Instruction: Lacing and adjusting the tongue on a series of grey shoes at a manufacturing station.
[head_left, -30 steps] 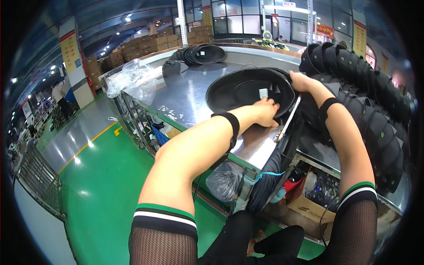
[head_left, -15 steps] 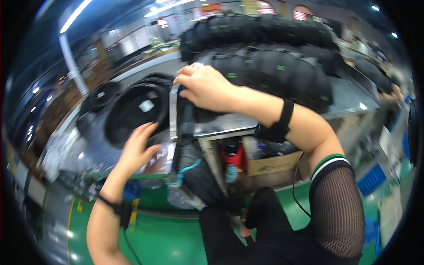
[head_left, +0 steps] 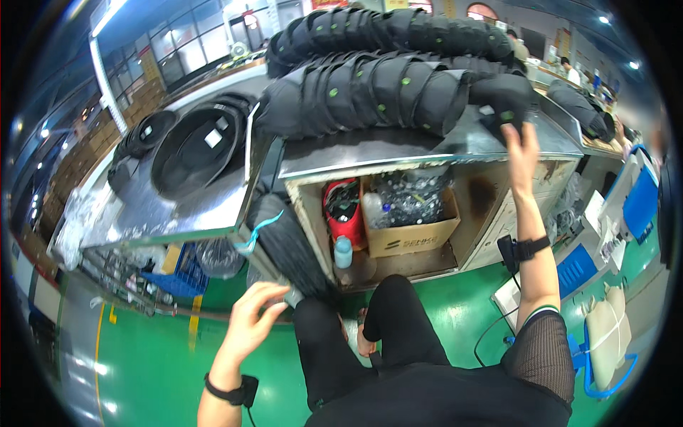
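I sit facing a steel workbench (head_left: 398,151). My right hand (head_left: 521,146) reaches up to the bench's right end and grips the last black cap (head_left: 504,98) in a long row of stacked black caps (head_left: 377,85). My left hand (head_left: 254,322) hangs low in front of my left knee, fingers spread, holding nothing. A round black dish-shaped piece (head_left: 192,148) with a white tag lies on the steel table (head_left: 156,213) to the left.
A second row of black caps (head_left: 384,32) lies behind the first. Under the bench stand a cardboard box (head_left: 413,231) of plastic bags, a red container (head_left: 341,210) and a small bottle (head_left: 343,251). A blue crate (head_left: 178,274) sits under the left table. The floor is green.
My view swung right, from the black dish to the rows of caps. My right hand left the dish and went to the end cap. My left hand dropped away from the table.
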Available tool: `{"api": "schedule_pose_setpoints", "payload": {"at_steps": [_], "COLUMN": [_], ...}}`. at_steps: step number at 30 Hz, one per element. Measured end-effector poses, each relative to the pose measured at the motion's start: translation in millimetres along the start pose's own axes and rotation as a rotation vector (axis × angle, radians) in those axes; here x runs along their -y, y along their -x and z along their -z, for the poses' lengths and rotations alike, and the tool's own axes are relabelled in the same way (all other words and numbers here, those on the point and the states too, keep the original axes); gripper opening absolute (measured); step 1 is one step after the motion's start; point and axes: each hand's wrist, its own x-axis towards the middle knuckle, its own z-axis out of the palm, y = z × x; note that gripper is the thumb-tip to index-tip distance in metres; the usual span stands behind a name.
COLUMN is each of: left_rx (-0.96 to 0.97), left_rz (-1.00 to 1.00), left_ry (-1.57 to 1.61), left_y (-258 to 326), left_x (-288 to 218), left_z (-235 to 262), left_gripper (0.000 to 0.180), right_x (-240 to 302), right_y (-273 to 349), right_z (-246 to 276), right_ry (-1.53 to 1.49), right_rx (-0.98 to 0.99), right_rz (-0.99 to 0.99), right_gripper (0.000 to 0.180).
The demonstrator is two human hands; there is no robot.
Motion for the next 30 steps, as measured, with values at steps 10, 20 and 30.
{"api": "schedule_pose_setpoints", "payload": {"at_steps": [10, 20, 30], "left_rx": [-0.067, -0.329, -0.283], "left_rz": [-0.145, 0.717, 0.809], "left_ry": [0.093, 0.308, 0.298], "left_y": [28.6, 91.6, 62.9], "left_x": [10.2, 152.9, 152.2], "left_z": [-54.8, -139.9, -124.8], "left_gripper": [0.126, 0.081, 0.078], "right_x": [187.4, 172.4, 151.3], "right_y": [163.8, 406.1, 300.0], "right_z": [-1.5, -119.0, -125.5], "right_ry": [-0.901, -0.488, -0.871], "right_rx": [0.935, 1.212, 1.229], "right_rz": [-0.587, -0.468, -0.752], "right_gripper": [0.035, 0.068, 0.062]}}
